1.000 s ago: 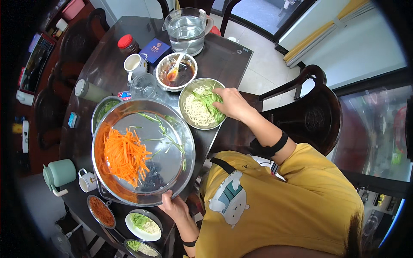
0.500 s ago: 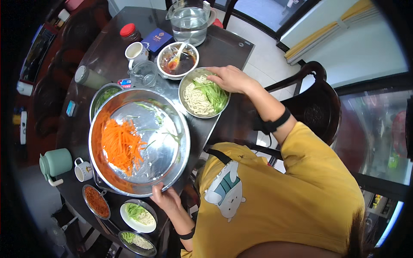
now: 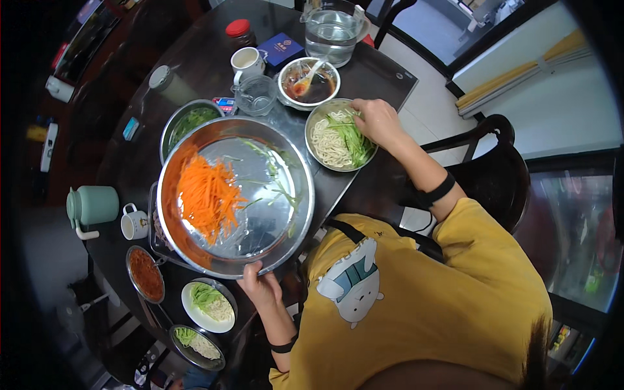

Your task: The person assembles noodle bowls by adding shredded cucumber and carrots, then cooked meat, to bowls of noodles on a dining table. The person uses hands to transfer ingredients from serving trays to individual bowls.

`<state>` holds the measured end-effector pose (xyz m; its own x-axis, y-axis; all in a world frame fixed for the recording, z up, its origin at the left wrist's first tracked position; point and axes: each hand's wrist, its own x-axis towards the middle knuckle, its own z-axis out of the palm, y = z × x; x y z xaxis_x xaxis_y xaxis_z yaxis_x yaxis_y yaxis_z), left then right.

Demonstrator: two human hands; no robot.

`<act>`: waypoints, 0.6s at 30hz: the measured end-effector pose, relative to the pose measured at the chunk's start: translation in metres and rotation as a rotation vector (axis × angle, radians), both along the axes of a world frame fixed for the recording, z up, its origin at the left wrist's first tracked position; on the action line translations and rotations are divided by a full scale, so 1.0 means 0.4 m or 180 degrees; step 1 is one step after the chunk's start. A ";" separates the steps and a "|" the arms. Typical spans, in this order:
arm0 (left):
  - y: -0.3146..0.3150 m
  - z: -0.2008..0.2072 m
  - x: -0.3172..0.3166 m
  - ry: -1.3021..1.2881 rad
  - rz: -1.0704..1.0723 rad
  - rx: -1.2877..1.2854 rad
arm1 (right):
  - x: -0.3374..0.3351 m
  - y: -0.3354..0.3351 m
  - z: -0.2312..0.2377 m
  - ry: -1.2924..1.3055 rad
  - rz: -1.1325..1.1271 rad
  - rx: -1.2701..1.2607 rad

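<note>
The left hand (image 3: 260, 286) grips the near rim of a big steel basin (image 3: 235, 195), fingers curled over the edge; the basin sits tilted on the dark round table (image 3: 383, 71) and holds a heap of shredded carrot (image 3: 207, 195) on its left side, with a few green shreds scattered across the bare metal; the right hand (image 3: 378, 120) rests over a smaller bowl of noodles (image 3: 338, 136) just beside the basin, fingers bunched together on the cucumber strips (image 3: 354, 140) lying on top; behind that bowl stand a sauce bowl (image 3: 309, 81) with a spoon, a glass cup (image 3: 255, 96) and a water jug (image 3: 333, 29)
</note>
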<state>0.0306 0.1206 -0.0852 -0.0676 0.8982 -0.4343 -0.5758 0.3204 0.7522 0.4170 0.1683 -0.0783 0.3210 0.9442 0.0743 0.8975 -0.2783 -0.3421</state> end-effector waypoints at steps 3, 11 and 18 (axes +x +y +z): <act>-0.004 0.004 0.007 -0.0114 -0.0381 -0.0053 | -0.110 0.032 0.115 0.1050 0.0482 0.0736; 0.010 0.037 0.108 -0.0235 -0.0683 0.0036 | -0.261 0.135 0.041 0.0512 0.1274 0.0796; 0.041 0.033 0.124 -0.0358 -0.0685 -0.0081 | -0.245 0.034 0.088 0.0936 0.1830 -0.0752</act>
<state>0.0802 0.1368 -0.0721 0.1742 0.8754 -0.4510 -0.5719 0.4628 0.6774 0.3191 0.1818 -0.0430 -0.2605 0.9507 -0.1682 0.8041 0.1172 -0.5829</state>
